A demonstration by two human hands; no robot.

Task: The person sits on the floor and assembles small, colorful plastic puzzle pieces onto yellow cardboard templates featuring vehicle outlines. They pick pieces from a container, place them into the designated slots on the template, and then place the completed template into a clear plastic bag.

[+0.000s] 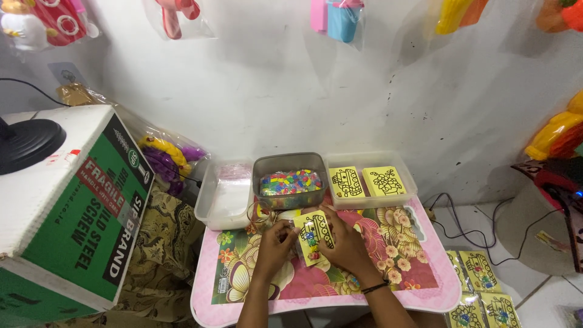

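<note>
While held: card (313, 235), yellow, over pink table (425, 285).
Left hand (276, 243): pinching card's left edge.
Right hand (347, 243): gripping card's right side.
Behind: bead tub (290, 182); tray (370, 182) of cards.

Left hand (274, 244) and right hand (343, 243) cover the lower part of the yellow card (313, 235); what the fingers pinch behind it can't be made out. Card's line drawing too small to read. Coloured bits in the grey tub (290, 180) too small to tell apart. Contents of the clear tub (223, 193) unclear, just whitish. Hanging toys (343, 17) along the wall cut off by top edge. Cardboard box (67, 200) cut by left edge. Packets on the floor (480, 290) cut off at bottom. Red object (562, 182) at right partly out of frame, kind unclear. Both forearms run out the bottom edge.
</note>
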